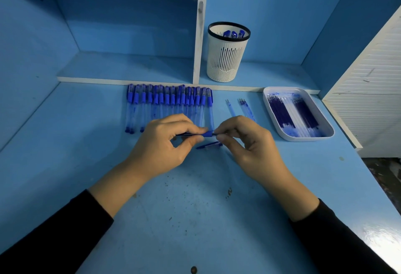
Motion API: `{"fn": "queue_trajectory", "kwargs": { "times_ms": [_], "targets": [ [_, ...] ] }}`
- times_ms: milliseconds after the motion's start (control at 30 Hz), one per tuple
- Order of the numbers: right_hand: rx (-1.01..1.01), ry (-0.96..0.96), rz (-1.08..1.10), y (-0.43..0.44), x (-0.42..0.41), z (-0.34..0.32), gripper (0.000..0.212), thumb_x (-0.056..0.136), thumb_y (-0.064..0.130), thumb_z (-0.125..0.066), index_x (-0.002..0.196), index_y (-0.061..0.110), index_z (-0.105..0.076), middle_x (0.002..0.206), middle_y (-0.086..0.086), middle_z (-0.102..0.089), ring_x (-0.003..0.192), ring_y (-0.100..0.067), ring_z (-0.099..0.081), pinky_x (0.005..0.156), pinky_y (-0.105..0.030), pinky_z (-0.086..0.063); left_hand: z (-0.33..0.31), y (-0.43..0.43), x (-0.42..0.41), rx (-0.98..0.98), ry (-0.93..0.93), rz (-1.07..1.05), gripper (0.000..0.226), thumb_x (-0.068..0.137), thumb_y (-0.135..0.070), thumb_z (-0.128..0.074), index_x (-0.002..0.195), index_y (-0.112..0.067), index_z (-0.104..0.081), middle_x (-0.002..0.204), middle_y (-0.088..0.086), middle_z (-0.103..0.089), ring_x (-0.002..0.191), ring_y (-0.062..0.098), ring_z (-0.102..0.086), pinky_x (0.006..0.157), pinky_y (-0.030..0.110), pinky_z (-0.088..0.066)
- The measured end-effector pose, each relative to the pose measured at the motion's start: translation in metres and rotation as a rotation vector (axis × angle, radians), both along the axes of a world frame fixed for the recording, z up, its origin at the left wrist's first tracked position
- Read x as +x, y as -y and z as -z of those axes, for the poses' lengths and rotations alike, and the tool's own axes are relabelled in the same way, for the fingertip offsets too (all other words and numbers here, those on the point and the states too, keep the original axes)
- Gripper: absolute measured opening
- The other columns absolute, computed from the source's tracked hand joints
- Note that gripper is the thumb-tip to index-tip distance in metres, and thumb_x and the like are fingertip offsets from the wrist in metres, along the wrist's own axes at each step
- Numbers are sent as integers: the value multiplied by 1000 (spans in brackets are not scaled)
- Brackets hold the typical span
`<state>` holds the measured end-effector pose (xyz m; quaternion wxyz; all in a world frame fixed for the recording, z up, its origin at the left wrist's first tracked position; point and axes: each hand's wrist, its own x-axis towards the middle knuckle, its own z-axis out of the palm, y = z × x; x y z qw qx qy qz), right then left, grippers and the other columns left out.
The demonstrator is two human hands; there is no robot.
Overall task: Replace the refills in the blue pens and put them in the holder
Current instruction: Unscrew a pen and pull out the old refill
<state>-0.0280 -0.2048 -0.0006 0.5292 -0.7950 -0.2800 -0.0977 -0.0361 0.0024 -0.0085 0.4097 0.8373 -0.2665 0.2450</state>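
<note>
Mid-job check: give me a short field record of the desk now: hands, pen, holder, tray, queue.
left hand: grips held pen by the barrel
right hand: pinches its tip end
blue cap: lying on desk under the held pen
pen row: capped, side by side on desk
holder: on shelf, three pens inside
tray: right of row, holds refills
loose refills: on desk between row and tray

One wide-angle camera, worn on the head. It faces forward and steeply down onto the desk (pixel 195 219) at close range. The left hand (pixel 165 145) and right hand (pixel 249 145) sit at frame centre. The shelf (pixel 130 65) fills the upper frame, and a white cabinet (pixel 373 91) occupies the right edge.
</note>
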Motion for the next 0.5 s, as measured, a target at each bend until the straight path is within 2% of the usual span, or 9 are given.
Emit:
{"fn": "queue_trajectory", "kwargs": {
  "times_ms": [133, 267, 433, 500],
  "targets": [
    [-7, -64, 58, -3, -2, 4, 15, 87, 1, -67, 88, 17, -68, 80, 9, -67, 78, -10, -64, 76, -15, -46, 3, -2, 1, 8, 4, 2, 13, 83, -10, -77, 95, -8, -77, 85, -2, -70, 76, 7, -67, 70, 28, -56],
    [44, -143, 99, -4, -3, 4, 12, 87, 7, -69, 87, 19, -69, 73, 12, -67, 73, -10, -65, 72, -14, -45, 2, -2, 2, -3, 9, 6, 14, 83, -11, -77, 96, -8, -77, 84, 0, -70, 75, 10, -67, 68, 30, -56],
    [-9, 16, 108, -4, -5, 0, 16, 82, -2, -72, 91, 11, -68, 86, 5, -67, 80, -7, -65, 80, -16, -50, -1, -1, 2, -27, 20, -4, 11, 82, -10, -76, 92, -6, -77, 84, 1, -71, 76, 10, -68, 70, 30, -57],
    [35, -15, 126, -3, -6, -1, 16, 82, -4, -71, 86, 11, -69, 83, 4, -69, 79, -8, -66, 79, -16, -50, -1, 0, 1, -19, 39, -8, 11, 82, -10, -77, 92, -5, -77, 83, 1, -71, 75, 9, -67, 69, 29, -57]
  ]
}}
